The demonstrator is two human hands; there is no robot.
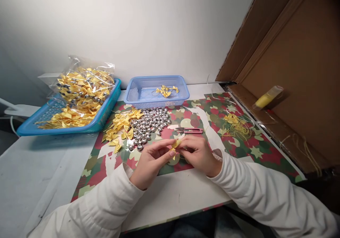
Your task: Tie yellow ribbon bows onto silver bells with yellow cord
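Observation:
Between my hands, low over the front of the table, is a yellow ribbon bow. My left hand pinches it from the left with thumb and forefinger. From the right, the fingertips of my right hand also close on the bow; part of it is hidden behind the fingers. Just beyond my hands lie thread snips with a dark red handle. A heap of silver jingle bells spreads past my left hand, and loose yellow bows lie along its left side.
A blue basket at the back holds several bows. At left, a larger blue basket carries bows and a full clear bag. Yellow threads lie tangled at right, near a cardboard box with a yellow tube.

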